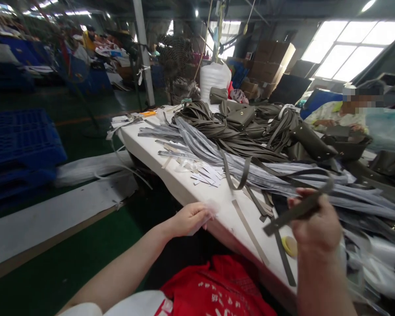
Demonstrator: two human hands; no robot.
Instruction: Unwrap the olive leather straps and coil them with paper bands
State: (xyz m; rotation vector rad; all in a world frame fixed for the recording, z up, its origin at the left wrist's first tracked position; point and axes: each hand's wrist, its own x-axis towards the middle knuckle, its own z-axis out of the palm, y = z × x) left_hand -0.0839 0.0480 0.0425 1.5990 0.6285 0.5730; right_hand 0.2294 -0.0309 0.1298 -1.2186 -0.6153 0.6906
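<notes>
At a white counter [228, 230] above a green floor [108, 245], with boxes [266, 61] of unseen contents behind. Gripping a strap [291, 216] over the counter in the right hand [317, 224], pinching clear film [213, 207] in the left hand [192, 218].

My view: wearer in red garment [213, 287], white printed characters [224, 300] on it, white fabric [134, 303] beside; left hand [193, 218] and right hand [316, 221] bare.

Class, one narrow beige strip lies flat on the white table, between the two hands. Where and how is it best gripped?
Pinch the near end of the beige strip across its width, coming from the near side. That end lies close to the edge of the table; being thin and flat, it may need a fingernail under it first.
</notes>
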